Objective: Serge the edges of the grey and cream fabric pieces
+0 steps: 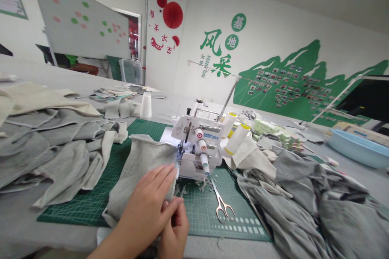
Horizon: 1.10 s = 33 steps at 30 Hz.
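Note:
A grey fabric piece [136, 166] lies on the green cutting mat [85, 206], its right edge fed into the white overlock sewing machine [197, 145]. My left hand [148, 202] rests flat on the fabric with fingers stretched toward the machine's foot. My right hand [176, 226] sits just below it, fingers pinched on the near edge of the same fabric. White thread cones [238, 137] stand behind the machine.
Scissors [223, 206] lie on the mat right of my hands among fabric trimmings. Heaps of grey and cream fabric [51, 145] fill the left, more grey fabric [304, 194] the right. A blue basin [355, 145] sits far right; a white thread cone [146, 105] stands behind.

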### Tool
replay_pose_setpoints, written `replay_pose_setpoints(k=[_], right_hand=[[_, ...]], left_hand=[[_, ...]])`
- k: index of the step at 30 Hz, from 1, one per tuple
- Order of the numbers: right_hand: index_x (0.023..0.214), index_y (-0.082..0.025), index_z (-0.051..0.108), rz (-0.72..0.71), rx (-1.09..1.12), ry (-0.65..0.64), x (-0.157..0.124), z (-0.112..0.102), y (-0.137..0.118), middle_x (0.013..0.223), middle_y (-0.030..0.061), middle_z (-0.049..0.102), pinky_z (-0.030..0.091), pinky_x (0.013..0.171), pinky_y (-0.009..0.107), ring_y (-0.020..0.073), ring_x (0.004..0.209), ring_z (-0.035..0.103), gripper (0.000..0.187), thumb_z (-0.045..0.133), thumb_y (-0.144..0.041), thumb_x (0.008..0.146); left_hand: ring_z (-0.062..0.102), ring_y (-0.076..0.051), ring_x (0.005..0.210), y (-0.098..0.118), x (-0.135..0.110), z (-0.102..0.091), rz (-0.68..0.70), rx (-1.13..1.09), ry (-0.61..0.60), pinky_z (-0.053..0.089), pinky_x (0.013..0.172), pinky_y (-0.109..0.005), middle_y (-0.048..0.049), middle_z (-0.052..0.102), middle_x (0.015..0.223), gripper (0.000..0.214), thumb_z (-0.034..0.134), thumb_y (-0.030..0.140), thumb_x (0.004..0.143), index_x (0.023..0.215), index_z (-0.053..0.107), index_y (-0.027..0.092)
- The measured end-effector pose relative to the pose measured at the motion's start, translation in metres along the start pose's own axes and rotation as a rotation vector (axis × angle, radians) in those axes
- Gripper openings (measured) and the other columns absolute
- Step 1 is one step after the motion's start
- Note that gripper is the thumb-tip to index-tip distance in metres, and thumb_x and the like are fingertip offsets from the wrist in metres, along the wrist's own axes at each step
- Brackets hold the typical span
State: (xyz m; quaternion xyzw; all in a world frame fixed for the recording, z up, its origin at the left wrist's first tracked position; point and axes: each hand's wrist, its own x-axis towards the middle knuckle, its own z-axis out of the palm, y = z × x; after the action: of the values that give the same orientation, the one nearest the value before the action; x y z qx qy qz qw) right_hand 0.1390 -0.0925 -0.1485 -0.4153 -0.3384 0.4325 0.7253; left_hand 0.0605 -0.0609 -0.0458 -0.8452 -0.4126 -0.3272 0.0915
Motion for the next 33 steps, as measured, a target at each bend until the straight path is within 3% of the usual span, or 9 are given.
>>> replay_pose_setpoints(k=[15, 20, 24, 33], right_hand=[[0.092, -0.020, 0.070, -0.055, -0.079, -0.086, 0.002, -0.009, 0.001, 0.076, -0.0005, 0.065, 0.047, 0.064, 0.022, 0.0141, 0.068, 0.056, 0.026, 0.059, -0.043, 0.095], [0.088, -0.021, 0.070, -0.045, -0.054, 0.025, -0.002, 0.005, -0.013, 0.071, -0.0026, 0.062, 0.043, 0.060, 0.020, 0.0127, 0.064, 0.051, 0.029, 0.061, -0.048, 0.093], [0.085, -0.020, 0.070, -0.033, -0.044, 0.026, -0.004, 0.011, -0.020, 0.070, -0.0025, 0.060, 0.042, 0.060, 0.021, 0.0130, 0.064, 0.049, 0.033, 0.062, -0.051, 0.091], [0.093, -0.020, 0.071, -0.015, -0.110, -0.083, 0.002, -0.007, -0.004, 0.073, -0.0011, 0.064, 0.046, 0.061, 0.020, 0.0136, 0.065, 0.055, 0.029, 0.060, -0.046, 0.094]], left_hand=[[0.050, -0.029, 0.135, -0.010, -0.021, -0.003, 0.022, 0.029, 0.021, 0.045, 0.110, -0.051, -0.0080, 0.053, 0.147, 0.060, 0.058, 0.034, 0.092, 0.147, 0.041, 0.020], [0.047, -0.029, 0.137, -0.010, -0.023, -0.002, 0.007, -0.002, 0.048, 0.043, 0.113, -0.049, -0.0070, 0.053, 0.147, 0.061, 0.058, 0.033, 0.092, 0.150, 0.040, 0.021], [0.047, -0.028, 0.138, -0.010, -0.025, -0.003, 0.022, 0.004, 0.054, 0.043, 0.113, -0.049, -0.0063, 0.054, 0.146, 0.062, 0.056, 0.032, 0.093, 0.151, 0.037, 0.021], [0.049, -0.028, 0.136, -0.015, -0.020, -0.002, 0.010, 0.010, 0.017, 0.043, 0.113, -0.050, -0.0064, 0.054, 0.146, 0.058, 0.057, 0.032, 0.092, 0.147, 0.042, 0.021]])
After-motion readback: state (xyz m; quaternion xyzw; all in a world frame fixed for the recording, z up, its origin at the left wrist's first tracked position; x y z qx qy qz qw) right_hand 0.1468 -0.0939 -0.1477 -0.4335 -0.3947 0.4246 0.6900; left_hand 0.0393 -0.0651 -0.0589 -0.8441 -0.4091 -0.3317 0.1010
